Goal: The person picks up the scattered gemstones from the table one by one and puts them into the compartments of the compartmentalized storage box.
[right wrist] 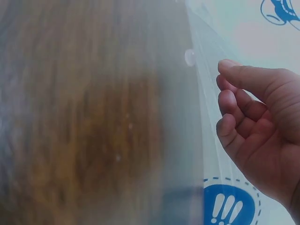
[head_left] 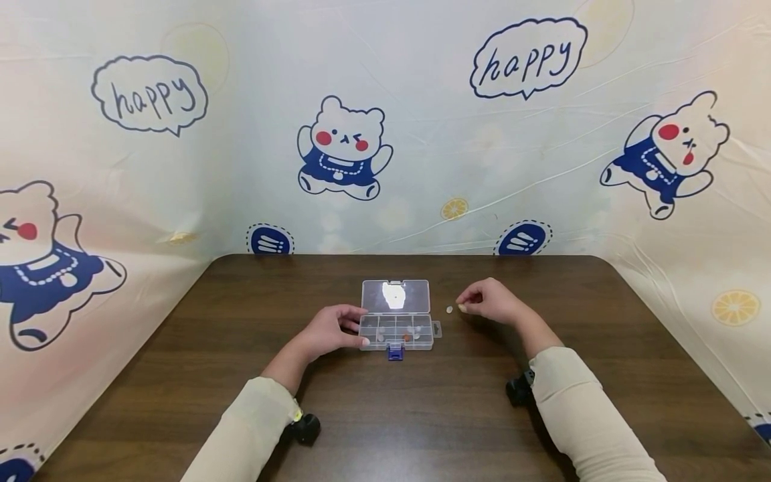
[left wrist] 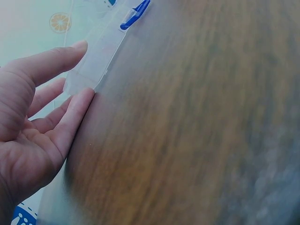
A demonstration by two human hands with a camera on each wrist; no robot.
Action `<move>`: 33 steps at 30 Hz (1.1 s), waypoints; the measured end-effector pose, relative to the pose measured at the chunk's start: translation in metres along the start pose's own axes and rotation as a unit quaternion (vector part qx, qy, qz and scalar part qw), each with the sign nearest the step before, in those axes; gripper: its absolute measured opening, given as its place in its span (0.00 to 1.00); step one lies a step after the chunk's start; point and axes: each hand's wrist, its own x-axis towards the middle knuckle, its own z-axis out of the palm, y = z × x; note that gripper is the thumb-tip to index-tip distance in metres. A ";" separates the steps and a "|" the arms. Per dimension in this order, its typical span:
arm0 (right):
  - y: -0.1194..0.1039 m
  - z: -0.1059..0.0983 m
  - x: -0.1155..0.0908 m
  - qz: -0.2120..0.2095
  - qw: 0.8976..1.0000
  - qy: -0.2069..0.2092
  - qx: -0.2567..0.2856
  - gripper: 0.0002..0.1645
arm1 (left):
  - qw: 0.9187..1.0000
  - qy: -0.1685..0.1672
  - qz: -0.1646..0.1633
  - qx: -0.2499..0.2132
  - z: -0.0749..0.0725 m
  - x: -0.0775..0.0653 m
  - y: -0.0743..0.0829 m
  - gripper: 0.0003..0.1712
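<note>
A clear plastic compartment box [head_left: 377, 346] with a blue latch [head_left: 395, 353] lies on the table, its lid [head_left: 412, 294] raised at the back. Several small whitish pieces and an orange one [head_left: 406, 338] are inside. My left hand [head_left: 330, 328] grips the box's left end, thumb at the front corner and fingers behind. Right of the box lies a small white round piece [head_left: 449, 309]. Just beyond it, my right hand [head_left: 490, 301] has its thumb and index finger close together near the tabletop, other fingers curled. A pale spot shows at the fingertips; whether it is a nail or a held piece is unclear.
The dark wooden table [head_left: 421, 415] reaches back to a printed cloth [head_left: 421, 221] with bears. A clear hanging tab [head_left: 436, 329] sticks out from the box's right side. Black wrist cameras [head_left: 309, 428] sit on both sleeves.
</note>
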 end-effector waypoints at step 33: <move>-0.047 0.012 0.000 -0.055 0.998 -0.008 0.005 0.07 | 1.000 0.002 0.005 0.007 0.000 -0.002 0.002 0.34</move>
